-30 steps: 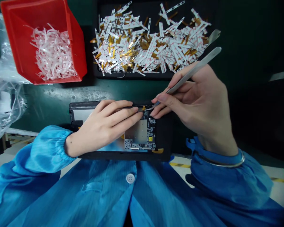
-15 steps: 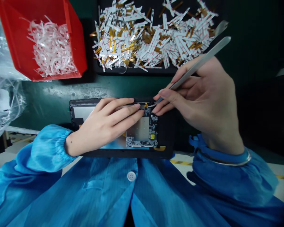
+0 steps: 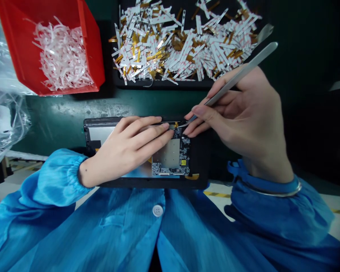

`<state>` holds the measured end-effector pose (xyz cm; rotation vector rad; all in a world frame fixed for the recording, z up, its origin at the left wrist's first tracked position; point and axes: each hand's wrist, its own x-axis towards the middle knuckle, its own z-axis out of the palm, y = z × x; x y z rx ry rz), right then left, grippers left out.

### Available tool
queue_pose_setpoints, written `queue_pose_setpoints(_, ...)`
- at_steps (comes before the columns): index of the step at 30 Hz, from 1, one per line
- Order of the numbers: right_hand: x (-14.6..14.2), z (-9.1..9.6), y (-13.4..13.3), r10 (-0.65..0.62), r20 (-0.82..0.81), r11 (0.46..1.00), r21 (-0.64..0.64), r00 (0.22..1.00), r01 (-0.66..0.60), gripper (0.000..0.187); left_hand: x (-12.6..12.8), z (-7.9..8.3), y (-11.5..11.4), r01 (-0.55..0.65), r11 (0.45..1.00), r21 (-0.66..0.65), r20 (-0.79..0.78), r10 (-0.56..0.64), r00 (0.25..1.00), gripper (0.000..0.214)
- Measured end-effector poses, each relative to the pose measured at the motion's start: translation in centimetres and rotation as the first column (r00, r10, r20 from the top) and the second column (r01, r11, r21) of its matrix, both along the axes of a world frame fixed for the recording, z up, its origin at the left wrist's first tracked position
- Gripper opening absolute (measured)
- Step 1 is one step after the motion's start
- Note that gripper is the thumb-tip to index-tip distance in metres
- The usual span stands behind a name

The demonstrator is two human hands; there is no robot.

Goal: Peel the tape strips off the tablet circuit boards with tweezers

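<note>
A tablet with its back off [image 3: 102, 132] lies in front of me, its circuit board [image 3: 170, 153] bare on the right half. Across its upper left part my left hand [image 3: 133, 145] rests flat, fingers stretched towards a small gold flex cable [image 3: 176, 125] at the top edge of the board. My right hand [image 3: 243, 117] grips metal tweezers [image 3: 229, 81] like a pen. Their bent tip touches or hovers by the flex cable; which of the two I cannot tell. The thumb of my left hand is hidden.
Behind the tablet, a black tray [image 3: 158, 86] holds a heap of white and gold flex strips [image 3: 187, 49]. A red bin [image 3: 95, 56] with thin white clear strips [image 3: 64, 56] stands at the back left. Clear plastic bags [image 3: 8, 117] lie at the far left.
Both hands, the tweezers and the tablet keep almost the same place. The whole view has shifted very slightly.
</note>
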<state>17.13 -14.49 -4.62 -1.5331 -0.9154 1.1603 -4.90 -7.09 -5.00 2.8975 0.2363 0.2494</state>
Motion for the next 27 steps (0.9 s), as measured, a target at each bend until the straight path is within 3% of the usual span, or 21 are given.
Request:
queue_pose_setpoints(5,-0.02,-0.03,-0.18,0.013,0.106,0.997,0.077,0.994,-0.021,0.029,0.09,0.0,-0.01,0.003,1.0,0.02,0.018,-0.004,1.0,0.036)
queue_pose_setpoints(27,0.25,0.05,0.02,0.049,0.026,0.998,0.039,0.998,-0.05,0.034,0.39,-0.23,0.05,0.001,0.998,0.07,0.014,-0.002,1.0,0.034)
